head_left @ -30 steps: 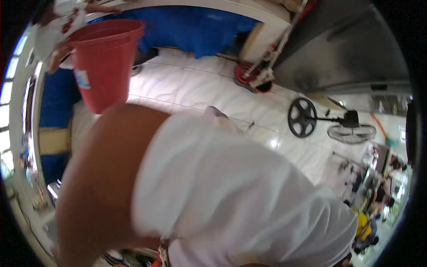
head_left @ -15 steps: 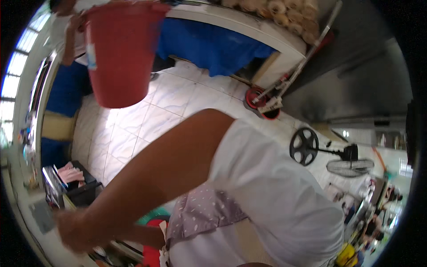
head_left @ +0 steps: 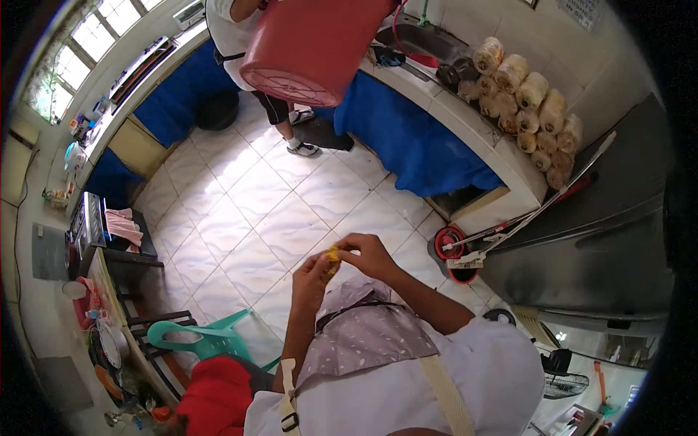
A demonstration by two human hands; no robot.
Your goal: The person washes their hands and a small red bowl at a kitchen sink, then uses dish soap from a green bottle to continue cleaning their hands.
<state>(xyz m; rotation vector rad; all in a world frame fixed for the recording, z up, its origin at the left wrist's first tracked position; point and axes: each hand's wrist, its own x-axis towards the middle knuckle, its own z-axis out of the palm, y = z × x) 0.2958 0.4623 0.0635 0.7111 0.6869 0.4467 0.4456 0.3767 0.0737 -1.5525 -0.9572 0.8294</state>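
In front of my apron [head_left: 371, 327], my two hands meet above the tiled floor. Pinched between their fingertips is a small yellow piece [head_left: 333, 254], too small to name. My left hand [head_left: 311, 280] grips it from the left, fingers curled. My right hand [head_left: 367, 256] closes on it from the other side. Farther off, another person [head_left: 233, 33] in a white top and dark shorts holds up a large red bucket [head_left: 313, 54], its underside turned partly toward me.
Bottle-shaped bags [head_left: 527, 94] are stacked on the counter by the sink [head_left: 429, 40]. A mop bucket [head_left: 451, 243] stands right, beside a dark refrigerator-like surface [head_left: 582, 218]. At left are a green plastic chair [head_left: 211, 338], a stove [head_left: 91, 218] and someone in red [head_left: 218, 396].
My raised right arm has come down from across the view, and both hands now meet at the yellow piece. My view has shifted; the red bucket appears farther right and tilted.
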